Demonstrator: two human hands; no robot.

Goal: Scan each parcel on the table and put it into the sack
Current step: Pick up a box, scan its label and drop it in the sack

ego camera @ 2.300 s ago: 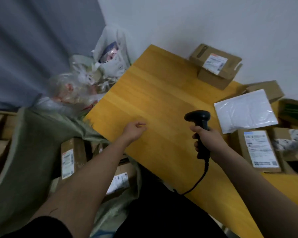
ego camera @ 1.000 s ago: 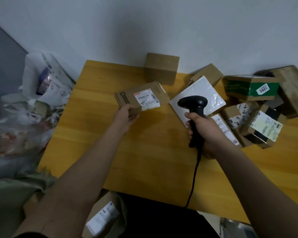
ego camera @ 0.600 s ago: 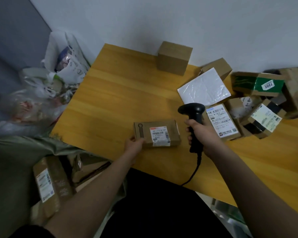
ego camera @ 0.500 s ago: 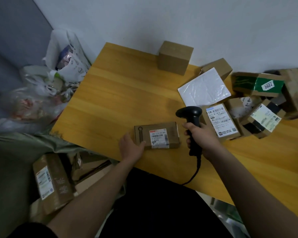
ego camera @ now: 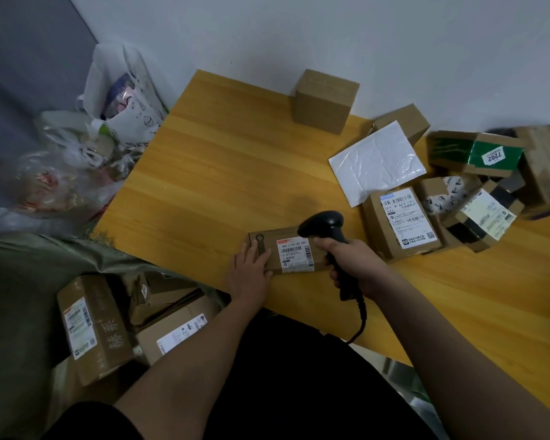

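Note:
A flat brown parcel [ego camera: 280, 246] with a white barcode label lies face up near the front edge of the wooden table [ego camera: 223, 173]. My left hand [ego camera: 248, 271] rests on its left end with the fingers laid flat. My right hand [ego camera: 353, 262] grips a black corded barcode scanner [ego camera: 327, 230], whose head hangs just above the parcel's right end. The grey-green sack [ego camera: 29, 281] gapes open on the floor at the left, with several labelled boxes inside it.
More parcels crowd the table's right side: a labelled box [ego camera: 400, 223], a white poly mailer [ego camera: 375, 163], a green-taped box [ego camera: 477, 154]. A plain carton [ego camera: 324, 100] stands against the wall. Plastic bags [ego camera: 108, 122] lie left of the table.
My left hand pulled the flat parcel from the back of the table to the front edge and now lies flat on it. The scanner has moved left over the label.

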